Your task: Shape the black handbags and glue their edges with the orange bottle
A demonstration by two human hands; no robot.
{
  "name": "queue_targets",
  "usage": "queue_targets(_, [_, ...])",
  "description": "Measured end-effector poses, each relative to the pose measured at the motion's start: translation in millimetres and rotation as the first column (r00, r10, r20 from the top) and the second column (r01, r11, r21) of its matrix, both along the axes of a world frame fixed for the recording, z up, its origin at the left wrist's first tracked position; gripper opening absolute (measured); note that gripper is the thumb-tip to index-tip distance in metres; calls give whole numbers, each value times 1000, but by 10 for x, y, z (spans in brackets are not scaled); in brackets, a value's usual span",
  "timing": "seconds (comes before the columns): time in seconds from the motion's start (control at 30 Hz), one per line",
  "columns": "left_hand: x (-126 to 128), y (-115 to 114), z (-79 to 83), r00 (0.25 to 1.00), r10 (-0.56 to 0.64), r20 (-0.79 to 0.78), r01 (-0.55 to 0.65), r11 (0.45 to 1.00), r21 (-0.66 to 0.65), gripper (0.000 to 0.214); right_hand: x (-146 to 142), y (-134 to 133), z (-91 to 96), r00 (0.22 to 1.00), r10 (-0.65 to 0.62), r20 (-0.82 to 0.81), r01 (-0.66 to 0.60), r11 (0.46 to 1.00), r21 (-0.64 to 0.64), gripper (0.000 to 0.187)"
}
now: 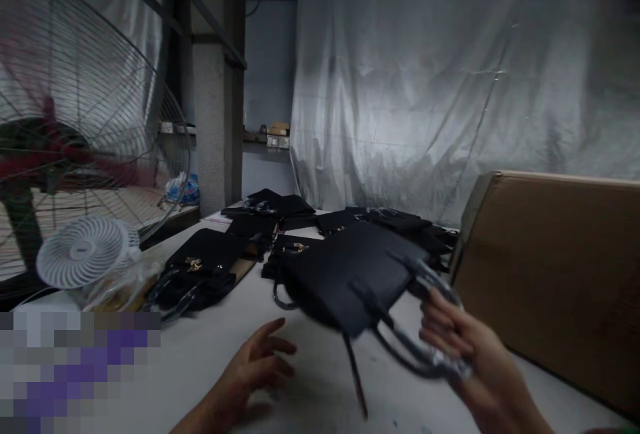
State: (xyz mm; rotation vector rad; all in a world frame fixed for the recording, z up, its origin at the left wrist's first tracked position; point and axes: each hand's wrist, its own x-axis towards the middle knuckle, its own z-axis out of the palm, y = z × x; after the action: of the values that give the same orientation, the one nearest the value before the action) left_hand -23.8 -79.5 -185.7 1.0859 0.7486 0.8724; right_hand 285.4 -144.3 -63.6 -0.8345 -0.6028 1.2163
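Only one bag (345,274) is lifted, right hand (477,354) gripping it; left hand (257,367) empty; other bags (210,249) lie toward the tabletop's (315,381) far edge.

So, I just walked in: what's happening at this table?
A person is handling a black bag, which shows slightly blurred. The right hand grips it at the handle end, tilted over a white table. The left hand is open beside it, apart from the bag. Other black bags, some with gold-coloured fittings, lie farther back. A large cardboard box stands on the right, with a small white fan on the left.
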Motion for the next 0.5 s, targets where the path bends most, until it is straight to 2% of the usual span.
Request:
queue_targets(0.03, [-7,15,-18,1000,-15,-14,15,1000,-4,78,81,262,244,988,-139,70,137,990,35,40])
queue_targets(0.07, [-9,21,-29,1000,-22,-21,22,1000,-5,76,176,542,474,938,-307,162,299,951,73,35])
queue_targets(0.13, [-6,15,-37,999,-23,-32,23,1000,7,69,382,1094,834,877,-436,200,425,900,99,24])
queue_targets(0.2, [-1,9,-44,999,-16,-42,17,1000,6,63,558,1538,987,832,-483,273,485,872,64,23])
queue_targets(0.23, [-1,11,-51,999,-15,-48,15,1000,2,61,619,1696,974,804,-499,324,515,856,40,19])
queue_targets(0.27, [-1,18,-60,998,-19,-55,19,1000,-2,59,658,1809,903,779,-500,378,532,846,21,22])
queue_targets(0.33, [-3,46,-85,996,-39,-77,39,999,-4,58,680,1918,621,741,-455,493,531,847,-15,28])
queue_targets(0.43, [2,94,-118,990,-77,-118,77,997,-2,57,679,1876,19,691,-325,646,486,870,-82,26])
queue_targets(0.5, [14,114,-130,987,-79,-136,79,997,-7,55,714,1780,-375,626,-267,733,503,856,-118,29])
